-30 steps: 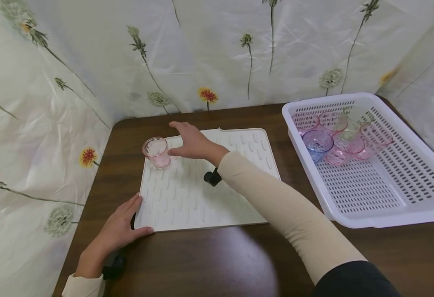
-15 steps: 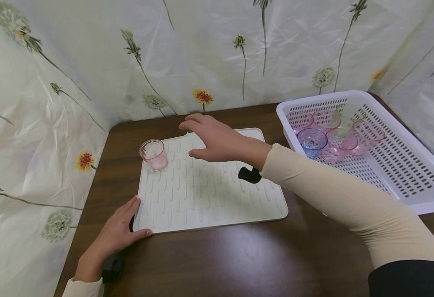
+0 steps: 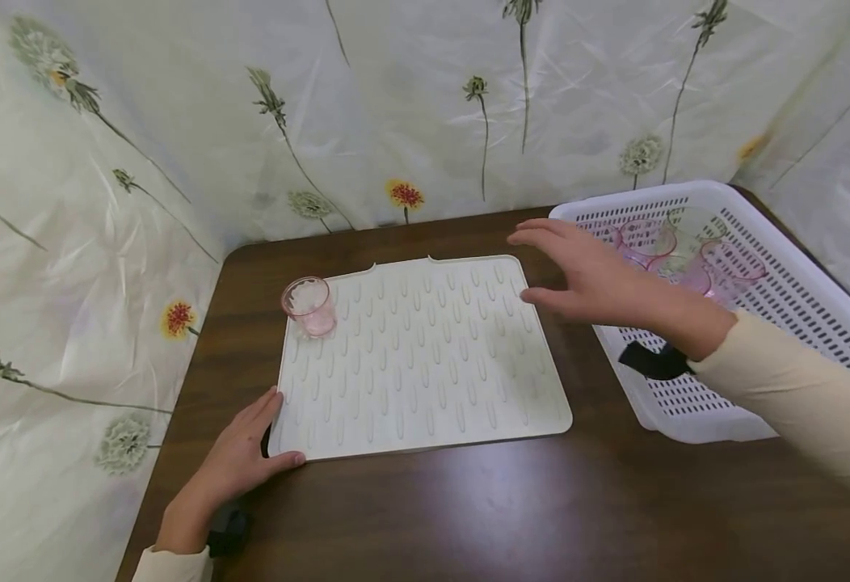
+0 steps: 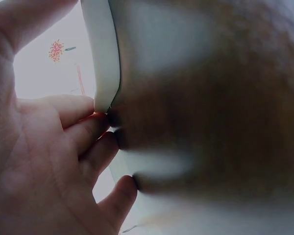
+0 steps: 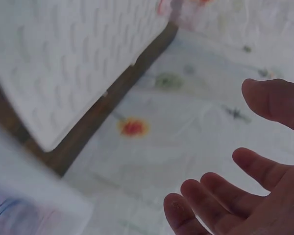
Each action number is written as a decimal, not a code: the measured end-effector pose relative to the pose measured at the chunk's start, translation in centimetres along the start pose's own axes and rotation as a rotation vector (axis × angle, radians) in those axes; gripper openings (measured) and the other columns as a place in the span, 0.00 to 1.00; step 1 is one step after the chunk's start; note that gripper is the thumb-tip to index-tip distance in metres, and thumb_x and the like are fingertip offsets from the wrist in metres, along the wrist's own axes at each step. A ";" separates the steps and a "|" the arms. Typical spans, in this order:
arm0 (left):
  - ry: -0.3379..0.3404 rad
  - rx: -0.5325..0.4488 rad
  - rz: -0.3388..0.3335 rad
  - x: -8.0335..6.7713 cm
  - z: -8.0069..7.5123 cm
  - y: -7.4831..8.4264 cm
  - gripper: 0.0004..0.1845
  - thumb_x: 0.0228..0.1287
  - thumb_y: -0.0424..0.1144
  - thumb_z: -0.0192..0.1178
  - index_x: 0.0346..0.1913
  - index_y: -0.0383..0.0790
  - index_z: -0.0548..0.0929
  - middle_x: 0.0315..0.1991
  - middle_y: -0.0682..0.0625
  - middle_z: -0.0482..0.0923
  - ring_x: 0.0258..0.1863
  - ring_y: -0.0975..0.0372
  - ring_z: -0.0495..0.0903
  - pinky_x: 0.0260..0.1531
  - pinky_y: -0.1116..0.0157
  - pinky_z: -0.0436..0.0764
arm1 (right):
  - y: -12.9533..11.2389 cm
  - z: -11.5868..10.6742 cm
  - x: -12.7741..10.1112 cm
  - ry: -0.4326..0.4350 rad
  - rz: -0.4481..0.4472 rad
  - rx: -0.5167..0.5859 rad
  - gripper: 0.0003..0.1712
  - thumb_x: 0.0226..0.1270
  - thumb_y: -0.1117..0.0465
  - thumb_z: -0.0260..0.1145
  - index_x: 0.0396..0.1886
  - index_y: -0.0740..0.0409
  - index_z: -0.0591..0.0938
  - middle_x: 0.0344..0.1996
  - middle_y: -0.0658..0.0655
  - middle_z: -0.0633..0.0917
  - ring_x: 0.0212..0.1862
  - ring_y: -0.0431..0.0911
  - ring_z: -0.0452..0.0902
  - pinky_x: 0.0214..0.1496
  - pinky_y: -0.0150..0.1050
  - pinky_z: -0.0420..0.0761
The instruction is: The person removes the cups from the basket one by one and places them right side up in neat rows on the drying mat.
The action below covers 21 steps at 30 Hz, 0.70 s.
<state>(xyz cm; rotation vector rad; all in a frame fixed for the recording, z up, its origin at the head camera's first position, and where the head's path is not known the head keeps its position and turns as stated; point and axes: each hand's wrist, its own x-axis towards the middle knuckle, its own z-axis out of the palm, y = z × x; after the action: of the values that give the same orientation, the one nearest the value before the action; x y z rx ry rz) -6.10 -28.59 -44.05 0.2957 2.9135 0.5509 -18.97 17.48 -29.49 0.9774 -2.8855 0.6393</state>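
My left hand (image 3: pixel 234 453) rests at the near left corner of a white ridged drying mat (image 3: pixel 425 364), fingers spread along its edge and thumb at the front rim. In the left wrist view, the fingertips (image 4: pixel 125 188) touch the surface by the mat's edge (image 4: pixel 104 54). A pink clear glass (image 3: pixel 314 311) stands upright on the mat's far left corner. My right hand (image 3: pixel 599 275) is in the air between the mat and a white basket (image 3: pixel 658 404), fingers extended with nothing in them. Several pink and pale glasses (image 3: pixel 734 267) show in the basket; my right hand and wrist hide others.
A dark wooden table (image 3: pixel 425 517) lies under everything. Behind it and on the left hangs a flowered plastic sheet (image 3: pixel 396 105). The basket's raised rim (image 3: pixel 614 356) stands a short way right of the mat.
My right hand has moved from beside the pink glass, rightward across the mat, to the basket's left side. The glass stays on the mat, and my left hand keeps its place.
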 end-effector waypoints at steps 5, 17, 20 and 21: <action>-0.004 0.011 -0.007 0.1 0.1 0.0 0.54 0.53 0.57 0.72 0.74 0.27 0.61 0.75 0.31 0.58 0.71 0.36 0.63 0.65 0.39 0.69 | 4.1 -1.8 -3.8 0.073 0.090 -0.026 0.41 0.57 0.59 0.75 0.69 0.62 0.70 0.68 0.68 0.72 0.68 0.64 0.67 0.67 0.65 0.66; -0.019 0.004 -0.023 0.2 0.0 -0.1 0.55 0.53 0.58 0.72 0.74 0.28 0.60 0.76 0.32 0.57 0.72 0.36 0.62 0.65 0.39 0.69 | 12.1 -3.2 -9.4 -0.032 0.363 -0.124 0.46 0.59 0.57 0.75 0.71 0.69 0.63 0.63 0.76 0.69 0.58 0.71 0.69 0.51 0.71 0.75; -0.017 0.005 -0.021 0.2 0.1 -0.1 0.55 0.53 0.57 0.72 0.74 0.28 0.60 0.76 0.32 0.57 0.72 0.36 0.62 0.65 0.39 0.68 | 12.8 -3.1 -9.6 -0.059 0.393 -0.112 0.47 0.60 0.56 0.73 0.72 0.69 0.61 0.63 0.77 0.68 0.58 0.72 0.68 0.51 0.72 0.75; -0.016 0.006 -0.021 0.2 0.1 -0.1 0.55 0.53 0.57 0.72 0.74 0.28 0.60 0.76 0.32 0.58 0.72 0.36 0.62 0.65 0.39 0.68 | 13.0 -3.1 -9.6 -0.067 0.398 -0.105 0.47 0.61 0.56 0.73 0.73 0.69 0.60 0.64 0.77 0.68 0.58 0.73 0.68 0.51 0.72 0.76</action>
<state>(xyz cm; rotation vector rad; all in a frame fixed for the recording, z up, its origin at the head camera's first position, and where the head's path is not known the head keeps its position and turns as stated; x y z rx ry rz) -6.29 -28.56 -44.20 0.2692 2.8996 0.5344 -19.19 33.53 -33.02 0.4200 -3.1619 0.4681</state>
